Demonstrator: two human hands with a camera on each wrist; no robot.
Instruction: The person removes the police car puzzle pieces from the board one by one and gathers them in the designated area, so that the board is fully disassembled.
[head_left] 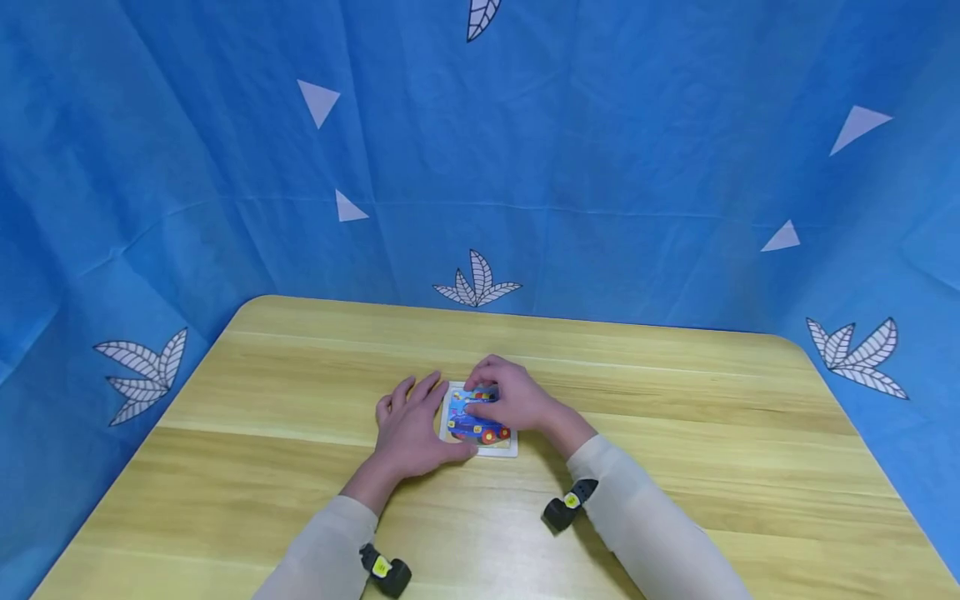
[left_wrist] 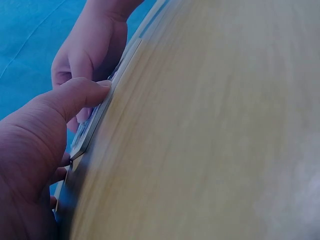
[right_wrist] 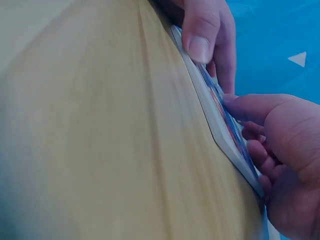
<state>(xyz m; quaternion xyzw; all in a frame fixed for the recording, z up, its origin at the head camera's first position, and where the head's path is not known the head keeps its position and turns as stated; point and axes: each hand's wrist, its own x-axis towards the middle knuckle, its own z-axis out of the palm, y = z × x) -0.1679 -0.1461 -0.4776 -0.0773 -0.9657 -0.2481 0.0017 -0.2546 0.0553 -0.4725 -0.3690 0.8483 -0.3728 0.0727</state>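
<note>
A small square picture board (head_left: 501, 450) lies flat on the wooden table, with a white rim and a picture of a blue car with red wheels; it looks like a puzzle. My left hand (head_left: 415, 433) lies along its left side, fingers stretched out by the far left corner and thumb on the near edge. In the left wrist view that thumb (left_wrist: 87, 92) rests on the board's rim. Over the board's right part is my right hand (head_left: 517, 400), its fingers bent. The right thumb (right_wrist: 250, 106) touches the picture in the right wrist view. Whether a piece is pinched there is hidden.
The light wooden table (head_left: 712, 433) extends around the board on all sides. Behind it hangs a blue cloth (head_left: 600, 167) printed with white leaves and triangles. A black strapped camera sits on each wrist, the left one (head_left: 388, 575) near the table's front.
</note>
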